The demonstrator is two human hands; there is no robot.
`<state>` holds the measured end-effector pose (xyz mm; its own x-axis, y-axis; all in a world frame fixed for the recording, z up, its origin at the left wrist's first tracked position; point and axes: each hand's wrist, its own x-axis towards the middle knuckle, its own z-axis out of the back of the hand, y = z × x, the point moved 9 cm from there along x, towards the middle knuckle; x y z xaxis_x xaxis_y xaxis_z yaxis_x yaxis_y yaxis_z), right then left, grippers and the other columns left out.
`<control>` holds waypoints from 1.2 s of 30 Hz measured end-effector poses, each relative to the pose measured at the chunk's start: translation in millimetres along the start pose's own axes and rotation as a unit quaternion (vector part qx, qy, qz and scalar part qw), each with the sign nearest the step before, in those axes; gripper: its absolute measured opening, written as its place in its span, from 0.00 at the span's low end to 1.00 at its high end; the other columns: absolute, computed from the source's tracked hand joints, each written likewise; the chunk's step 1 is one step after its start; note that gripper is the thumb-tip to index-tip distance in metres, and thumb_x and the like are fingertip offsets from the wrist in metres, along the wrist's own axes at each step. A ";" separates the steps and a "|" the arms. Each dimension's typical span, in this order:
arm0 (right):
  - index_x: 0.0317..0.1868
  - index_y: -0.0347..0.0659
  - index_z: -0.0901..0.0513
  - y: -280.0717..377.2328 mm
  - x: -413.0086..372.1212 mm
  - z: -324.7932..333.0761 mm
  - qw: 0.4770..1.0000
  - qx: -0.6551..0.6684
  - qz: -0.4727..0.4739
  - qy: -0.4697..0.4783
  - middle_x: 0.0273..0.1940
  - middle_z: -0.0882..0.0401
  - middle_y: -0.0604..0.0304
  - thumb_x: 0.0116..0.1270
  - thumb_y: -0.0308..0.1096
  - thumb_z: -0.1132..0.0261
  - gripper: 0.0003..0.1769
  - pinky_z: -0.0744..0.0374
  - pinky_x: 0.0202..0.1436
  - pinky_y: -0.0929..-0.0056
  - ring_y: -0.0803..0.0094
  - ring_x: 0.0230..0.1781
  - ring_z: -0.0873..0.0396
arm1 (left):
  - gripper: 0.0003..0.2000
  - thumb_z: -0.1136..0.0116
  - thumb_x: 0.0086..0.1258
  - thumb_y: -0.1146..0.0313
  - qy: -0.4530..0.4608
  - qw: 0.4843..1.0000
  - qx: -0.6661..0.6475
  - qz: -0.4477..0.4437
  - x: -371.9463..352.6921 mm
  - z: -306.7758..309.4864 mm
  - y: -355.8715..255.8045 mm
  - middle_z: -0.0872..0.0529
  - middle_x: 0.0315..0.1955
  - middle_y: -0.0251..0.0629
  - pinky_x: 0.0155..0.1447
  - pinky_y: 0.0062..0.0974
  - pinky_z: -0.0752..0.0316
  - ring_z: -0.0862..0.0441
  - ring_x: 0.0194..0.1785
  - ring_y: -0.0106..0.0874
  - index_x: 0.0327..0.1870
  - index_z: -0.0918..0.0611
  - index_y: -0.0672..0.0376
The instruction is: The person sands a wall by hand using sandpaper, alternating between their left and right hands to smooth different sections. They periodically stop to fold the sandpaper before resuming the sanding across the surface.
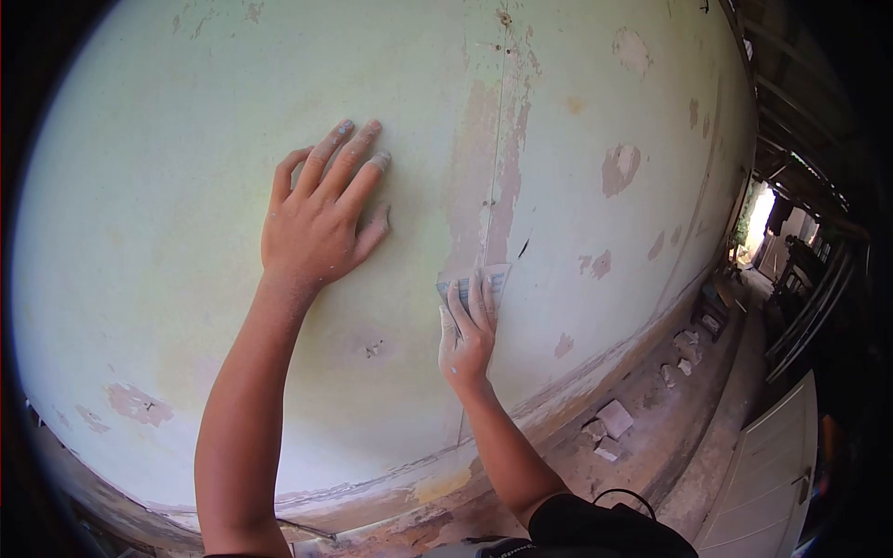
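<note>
Against the pale green wall [400, 223], my left hand [321, 209] rests with its fingers spread, dusty at the tips and holding nothing. Lower and to the right, my right hand [470, 330] presses a sheet of sandpaper [500, 275] against the wall, its fingers flat and close together over the sheet. The sheet lies across the lower part of a vertical seam [490, 200] with scraped, pinkish-brown patches on both sides. White dust coats the right fingers.
Peeled patches [620, 169] mark the wall at the right. Broken pieces [615, 418] lie on the floor along the wall's foot. A light door-like panel [763, 474] leans at the lower right. Beyond is a bright opening [758, 219].
</note>
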<state>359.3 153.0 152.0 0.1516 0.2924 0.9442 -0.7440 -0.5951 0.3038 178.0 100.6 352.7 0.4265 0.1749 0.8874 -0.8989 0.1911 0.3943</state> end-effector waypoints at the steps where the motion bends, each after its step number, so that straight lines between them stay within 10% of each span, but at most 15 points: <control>1: 0.68 0.40 0.11 3.9 -2.2 -0.1 1.000 -0.026 0.011 -0.007 0.80 0.27 0.42 0.78 0.33 0.32 0.21 0.37 0.85 0.43 0.36 0.84 0.35 | 0.23 0.33 0.72 0.56 0.000 1.000 0.000 -0.002 0.5 0.3 0.1 0.29 0.82 0.23 0.84 0.41 0.41 0.34 0.85 0.30 0.67 0.19 0.42; 7: 0.70 0.42 0.12 31.1 99.7 11.3 0.998 0.010 0.050 -0.033 0.81 0.27 0.45 0.78 0.31 0.33 0.22 0.41 0.86 0.39 0.37 0.85 0.36 | 0.21 0.35 0.73 0.52 -0.005 1.000 0.018 -0.003 -0.2 0.9 -1.0 0.28 0.82 0.21 0.84 0.39 0.39 0.35 0.85 0.27 0.66 0.19 0.40; 16: 0.68 0.42 0.12 13.2 3.8 -3.5 1.000 -0.023 0.000 -0.003 0.80 0.25 0.47 0.76 0.31 0.32 0.22 0.39 0.85 0.38 0.36 0.84 0.35 | 0.23 0.33 0.71 0.55 0.005 1.000 0.003 -0.001 -0.1 -0.9 0.2 0.28 0.82 0.24 0.85 0.41 0.42 0.35 0.85 0.30 0.67 0.19 0.42; 36: 0.67 0.42 0.11 38.2 72.1 4.9 0.995 -0.044 0.082 -0.031 0.79 0.23 0.49 0.75 0.32 0.31 0.22 0.41 0.85 0.39 0.38 0.82 0.32 | 0.21 0.33 0.71 0.56 -0.009 1.000 -0.006 -0.007 0.9 0.5 1.5 0.27 0.81 0.23 0.82 0.41 0.39 0.33 0.84 0.30 0.65 0.18 0.43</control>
<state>345.0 147.7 232.3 0.0614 0.1496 0.9868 -0.8152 -0.5629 0.1360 177.0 100.6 354.3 0.4369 0.1539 0.8862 -0.8914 0.2059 0.4038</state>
